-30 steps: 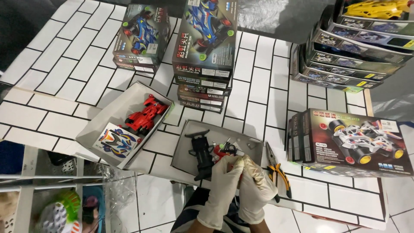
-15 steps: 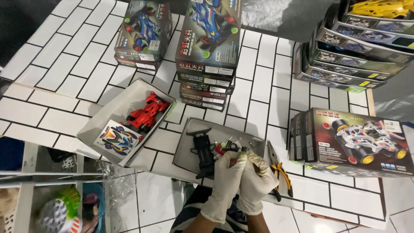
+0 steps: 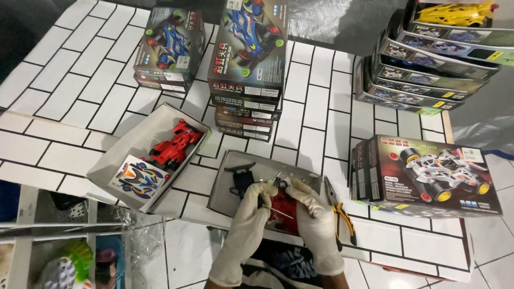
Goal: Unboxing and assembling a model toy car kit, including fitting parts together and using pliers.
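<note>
Seen from above, mid-assembly at a white brick-patterned tabletop (image 3: 80, 80): 2 hands in white gloves, close together over a shallow grey cardboard tray (image 3: 222, 195).

Left gloved hand (image 3: 243, 225) curled nearly shut, fingertips bent onto a red plastic model-car part (image 3: 279, 210). Right gloved hand (image 3: 316, 225) likewise closed round the same part from the other side, thumb and forefinger pointing inward. Thin metal rod (image 3: 278, 213) lying slantwise across the part between the 2 hands; exact grip on the rod unclear from this angle.

Step in hand, by the look of it: fitting the rod into or through the red part. Called for next, as a judgement: a steady pinch, fine alignment of the rod's tip, no slack from the supporting hand.

The part itself: small, glossy red, mostly hidden by the gloves, held just above the near edge of the tray, close to the body.

In the tray beyond the fingers, a black plastic chassis frame (image 3: 242, 179) and a few small loose pieces. Just right of the tray, flat on the table, pliers with yellow-and-black handles (image 3: 342, 219). To the left, an open grey cardboard box (image 3: 107, 166) holding a finished red toy racing car (image 3: 176, 143) and a colourful sticker sheet (image 3: 136, 176). Further back, a tall stack of printed model-kit boxes (image 3: 249, 53); at right, 1 more kit box with a white car pictured (image 3: 423, 179).
</note>
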